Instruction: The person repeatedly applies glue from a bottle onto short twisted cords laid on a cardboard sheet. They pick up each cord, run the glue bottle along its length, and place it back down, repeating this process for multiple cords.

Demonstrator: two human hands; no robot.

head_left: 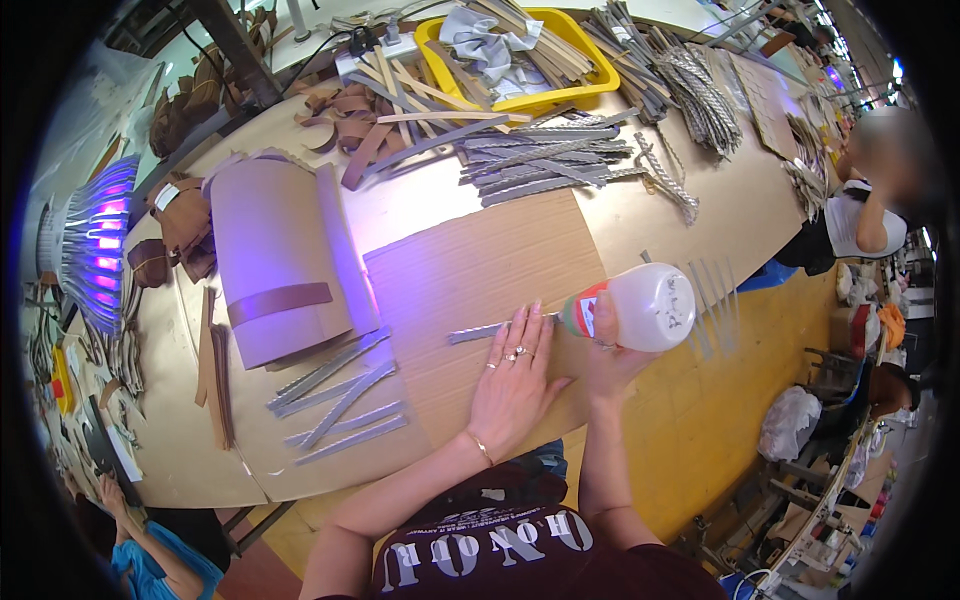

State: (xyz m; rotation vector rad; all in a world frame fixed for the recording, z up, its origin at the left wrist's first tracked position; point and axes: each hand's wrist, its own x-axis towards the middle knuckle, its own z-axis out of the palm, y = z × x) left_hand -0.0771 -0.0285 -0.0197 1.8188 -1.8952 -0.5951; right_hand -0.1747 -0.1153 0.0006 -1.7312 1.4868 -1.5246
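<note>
Pressing grey strip [480, 331] flat — left hand [513, 385] open, right hand [607, 352] gripping glue bottle [640, 306] alongside.

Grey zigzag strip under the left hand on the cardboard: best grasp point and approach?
Take the grey zigzag strip at its free left end, coming from the left, probably pinching across its width. It lies flat on the cardboard sheet; the left hand presses its right part, and the right hand tilts the glue bottle over that end.

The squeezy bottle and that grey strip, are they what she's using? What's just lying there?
In use: white plastic squeeze bottle in right hand; grey zigzag-edged strip under left hand; brown cardboard sheet.

Lying about: yellow plastic bin; grey strip pile; brown leather pieces.
</note>
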